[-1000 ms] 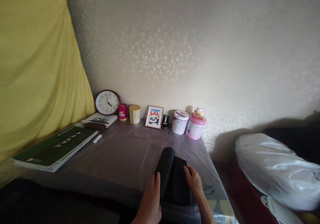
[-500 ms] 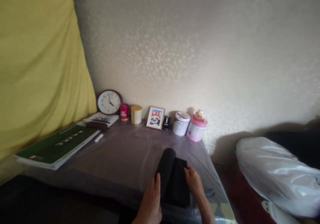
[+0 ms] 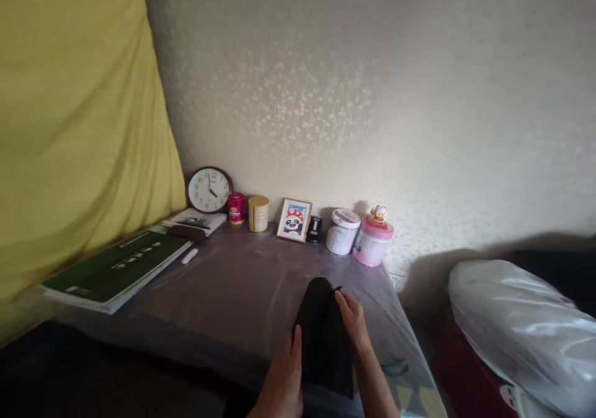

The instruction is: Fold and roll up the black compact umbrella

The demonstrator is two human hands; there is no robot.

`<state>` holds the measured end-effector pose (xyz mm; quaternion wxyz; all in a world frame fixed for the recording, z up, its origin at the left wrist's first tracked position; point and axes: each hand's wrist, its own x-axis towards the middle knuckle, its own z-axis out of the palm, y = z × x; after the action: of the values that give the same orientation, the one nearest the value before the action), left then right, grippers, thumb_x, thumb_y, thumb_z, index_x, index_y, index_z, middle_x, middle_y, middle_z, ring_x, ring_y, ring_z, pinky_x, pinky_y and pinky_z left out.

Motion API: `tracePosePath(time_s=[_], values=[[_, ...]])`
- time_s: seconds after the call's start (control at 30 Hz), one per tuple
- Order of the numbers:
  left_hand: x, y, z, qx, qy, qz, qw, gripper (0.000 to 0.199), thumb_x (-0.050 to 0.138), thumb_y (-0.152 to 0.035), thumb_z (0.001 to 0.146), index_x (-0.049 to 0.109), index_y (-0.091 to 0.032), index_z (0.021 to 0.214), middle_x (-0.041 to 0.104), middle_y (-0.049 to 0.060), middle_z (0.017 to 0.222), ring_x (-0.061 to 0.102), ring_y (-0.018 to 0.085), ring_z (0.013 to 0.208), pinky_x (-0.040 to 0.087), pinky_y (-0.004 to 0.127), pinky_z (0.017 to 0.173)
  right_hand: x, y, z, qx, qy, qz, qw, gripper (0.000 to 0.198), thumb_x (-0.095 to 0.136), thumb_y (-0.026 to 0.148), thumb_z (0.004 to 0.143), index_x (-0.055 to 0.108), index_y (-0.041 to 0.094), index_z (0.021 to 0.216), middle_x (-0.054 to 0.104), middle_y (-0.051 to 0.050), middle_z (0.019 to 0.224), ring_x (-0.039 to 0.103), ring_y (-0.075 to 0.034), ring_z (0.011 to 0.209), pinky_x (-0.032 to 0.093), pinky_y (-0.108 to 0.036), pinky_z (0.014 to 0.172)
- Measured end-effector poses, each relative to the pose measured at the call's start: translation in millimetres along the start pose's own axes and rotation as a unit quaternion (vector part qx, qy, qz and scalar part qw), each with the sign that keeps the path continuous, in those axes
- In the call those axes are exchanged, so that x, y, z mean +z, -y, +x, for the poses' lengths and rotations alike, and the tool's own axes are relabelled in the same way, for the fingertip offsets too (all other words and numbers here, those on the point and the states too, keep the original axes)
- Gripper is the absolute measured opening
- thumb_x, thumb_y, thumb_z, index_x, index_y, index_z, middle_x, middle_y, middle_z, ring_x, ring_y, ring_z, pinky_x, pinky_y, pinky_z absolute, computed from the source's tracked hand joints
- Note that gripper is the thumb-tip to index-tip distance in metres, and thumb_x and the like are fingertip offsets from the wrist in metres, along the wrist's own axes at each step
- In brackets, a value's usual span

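Observation:
A folded black cloth-like item (image 3: 321, 343) is held upright over the front right part of the table; its exact kind I cannot make out. My left hand (image 3: 283, 377) grips its left side, thumb on the near face and the other fingers hidden behind. Along the right side, my right hand (image 3: 352, 320) pinches the upper edge between thumb and fingers. The item's left part looks rounded, with a flatter flap to the right.
Along the wall stand a clock (image 3: 210, 189), a pink can (image 3: 236, 209), a yellow-lidded can (image 3: 258, 213), a panda picture frame (image 3: 294, 220) and two tubs. A green book (image 3: 116, 269) lies left on the plastic-covered table (image 3: 223, 294). A white plastic bag (image 3: 521, 318) bulges at right.
My right hand has moved up and inward along the black item, drawing its right flap toward the rounded left part. My left hand keeps its grip. The view has shifted slightly.

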<state>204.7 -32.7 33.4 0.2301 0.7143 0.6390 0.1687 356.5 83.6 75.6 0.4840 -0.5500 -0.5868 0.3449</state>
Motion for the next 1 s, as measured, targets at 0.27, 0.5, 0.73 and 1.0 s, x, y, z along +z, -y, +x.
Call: tracePosePath(time_s=[0.27,0.5,0.73,1.0], values=[[2.6,4.8,2.9,0.006,-0.009,-0.009,1.000,0.096,0.050,-0.002,0.057,0.007,-0.012,0.142,0.021,0.017,0.149,0.024,0.028,0.136,0.027,0.040,0.110,31.0,-6.8,11.3,-0.015,-0.011,-0.007,1.000,0.048,0.049,0.056,0.072,0.067,0.013,0.082,0.068,-0.007,0.071,0.061,-0.021,0.065,0.046,-0.028,0.057],[7.1,12.3,5.4,0.035,-0.041,0.022,0.998,0.095,0.051,-0.002,0.053,0.016,-0.009,0.141,0.023,0.015,0.149,0.026,0.027,0.135,0.026,0.037,0.111,59.5,-16.5,15.3,0.010,0.001,-0.096,0.995,0.036,0.046,0.046,0.074,0.062,0.016,0.087,0.070,-0.010,0.076,0.066,-0.022,0.072,0.048,-0.029,0.061],[20.1,38.6,2.3,0.065,-0.070,0.061,0.994,0.075,0.053,-0.009,0.061,0.033,-0.006,0.132,0.048,0.020,0.132,0.049,0.029,0.120,0.042,0.040,0.100,63.7,-12.9,5.4,0.003,0.117,-0.074,0.990,0.027,0.040,0.039,0.082,0.054,0.019,0.094,0.069,-0.001,0.072,0.060,-0.012,0.049,0.045,-0.023,0.050],[13.8,35.3,-4.0,0.179,-0.247,0.151,0.940,0.051,0.053,-0.019,0.072,0.042,-0.016,0.121,0.057,0.015,0.120,0.057,0.026,0.109,0.052,0.038,0.089,60.0,-0.3,-8.7,-0.101,0.174,-0.116,0.973,0.020,0.040,0.027,0.086,0.058,0.022,0.092,0.070,0.001,0.075,0.064,-0.014,0.069,0.045,-0.024,0.068]])
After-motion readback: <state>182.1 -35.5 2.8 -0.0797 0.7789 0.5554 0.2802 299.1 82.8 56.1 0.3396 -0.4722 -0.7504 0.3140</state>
